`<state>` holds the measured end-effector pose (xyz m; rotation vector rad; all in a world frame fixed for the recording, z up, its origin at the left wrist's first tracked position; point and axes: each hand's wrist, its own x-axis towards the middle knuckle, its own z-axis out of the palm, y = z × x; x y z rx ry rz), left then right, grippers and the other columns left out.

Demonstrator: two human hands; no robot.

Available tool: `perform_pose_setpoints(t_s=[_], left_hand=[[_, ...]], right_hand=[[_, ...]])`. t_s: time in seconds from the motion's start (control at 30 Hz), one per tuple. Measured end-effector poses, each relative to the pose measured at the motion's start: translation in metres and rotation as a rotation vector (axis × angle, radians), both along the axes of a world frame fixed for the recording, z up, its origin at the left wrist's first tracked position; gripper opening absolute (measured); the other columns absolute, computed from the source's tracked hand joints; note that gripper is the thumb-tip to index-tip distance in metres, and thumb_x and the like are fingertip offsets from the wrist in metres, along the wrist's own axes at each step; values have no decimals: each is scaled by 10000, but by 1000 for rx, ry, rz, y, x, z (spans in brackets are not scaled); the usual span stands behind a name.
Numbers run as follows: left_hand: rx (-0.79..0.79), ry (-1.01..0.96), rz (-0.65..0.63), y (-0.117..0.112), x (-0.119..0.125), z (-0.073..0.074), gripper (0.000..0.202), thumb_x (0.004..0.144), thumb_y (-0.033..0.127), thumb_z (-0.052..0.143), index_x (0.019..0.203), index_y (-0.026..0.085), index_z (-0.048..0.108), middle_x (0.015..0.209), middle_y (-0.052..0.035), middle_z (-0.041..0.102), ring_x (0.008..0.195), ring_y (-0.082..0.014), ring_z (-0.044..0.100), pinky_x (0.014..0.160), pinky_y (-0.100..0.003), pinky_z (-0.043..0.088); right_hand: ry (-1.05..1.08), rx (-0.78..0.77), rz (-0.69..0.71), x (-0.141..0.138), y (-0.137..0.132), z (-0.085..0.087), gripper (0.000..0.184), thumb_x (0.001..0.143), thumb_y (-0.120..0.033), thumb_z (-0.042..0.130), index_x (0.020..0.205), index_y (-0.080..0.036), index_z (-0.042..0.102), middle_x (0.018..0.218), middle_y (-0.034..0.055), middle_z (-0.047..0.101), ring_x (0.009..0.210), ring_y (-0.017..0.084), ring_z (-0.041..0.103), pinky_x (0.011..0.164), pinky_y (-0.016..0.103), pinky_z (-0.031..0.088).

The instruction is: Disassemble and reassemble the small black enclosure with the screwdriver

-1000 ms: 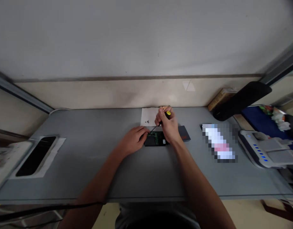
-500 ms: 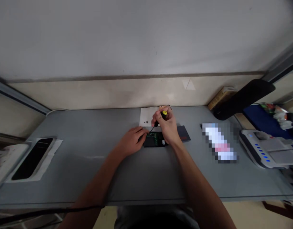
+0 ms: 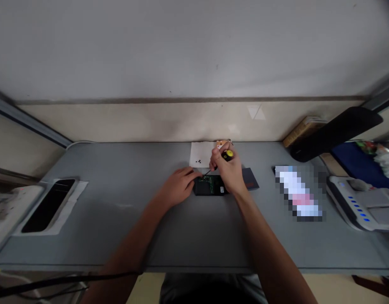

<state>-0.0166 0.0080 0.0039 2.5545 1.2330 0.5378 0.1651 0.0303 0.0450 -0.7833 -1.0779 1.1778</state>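
A grey table (image 3: pixel 118 219) stands against a pale wall (image 3: pixel 181 50) under dim light.

Bare left hand (image 3: pixel 181 185), right hand (image 3: pixel 230 173); grey shirt (image 3: pixel 210 290).

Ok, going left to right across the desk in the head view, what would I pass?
From the left: black phone on a white pad → left hand → opened device → right hand gripping the screwdriver → dark grey cover → white machine with blue lights.
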Motion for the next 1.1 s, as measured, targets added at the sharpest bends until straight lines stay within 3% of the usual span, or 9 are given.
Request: perform_pose_setpoints(t_s=[0.17,0.23,0.33,0.4,0.57,0.67,0.83,0.97,1.1], left_hand=[[-17,-30,28,1,0,-1,451,862,11,462,1193,246,657,1120,-57,702,1062,-232,672,992,-404,551],[-21,-57,34,2,0,-3,452,854,8,454,1178,247,659,1107,-51,702,1057,-225,670,986,-394,555],[-28,-82,30,3,0,-3,441,850,7,448,1152,238,670,1075,-47,700,1030,-216,669,964,-381,561],[-37,-88,33,3,0,-3,433,852,7,452,1150,227,676,1073,-51,698,1019,-214,669,958,-377,561],[-64,-80,33,2,1,0,424,852,11,463,1148,217,684,1090,-55,700,1052,-215,666,998,-375,543],[-65,-67,27,2,2,0,424,853,13,461,1145,218,689,1093,-59,702,1061,-218,668,1004,-375,541],[-52,-49,30,3,1,-2,433,859,13,460,1157,226,691,1079,-55,701,1071,-219,665,1018,-386,536],[-59,-25,20,2,1,-1,445,863,16,467,1180,230,694,1071,-56,695,1056,-220,667,1004,-387,542],[-64,-10,37,0,2,2,468,860,17,473,1209,238,692,1091,-58,691,1066,-221,665,1021,-387,535]], right_hand=[[22,15,6,-4,2,-2,538,899,-779,480,944,-258,605,647,-51,509,576,120,487,585,291,428],[51,10,17,-4,2,-2,498,904,-739,531,955,-256,640,706,-31,545,647,127,536,645,295,460],[105,17,15,-2,3,-2,419,800,-629,758,828,-252,577,785,-35,587,701,116,591,705,289,493],[133,16,24,-1,3,-3,470,757,-589,815,781,-252,489,747,-66,558,605,88,557,625,266,474],[82,47,12,-5,4,-2,514,805,-683,715,758,-262,424,626,-86,406,491,81,360,462,246,328],[171,10,19,-8,3,1,497,846,-754,601,802,-265,524,706,-32,477,588,121,433,525,274,399],[185,-22,40,-2,2,1,483,719,-637,814,781,-250,531,794,-36,562,696,111,584,671,269,487],[82,-12,-45,4,5,-6,553,747,-625,797,771,-260,382,649,-106,483,460,67,487,503,245,409],[-56,72,-101,0,6,-7,491,831,-691,668,829,-267,422,643,-101,448,496,77,481,507,248,409]])
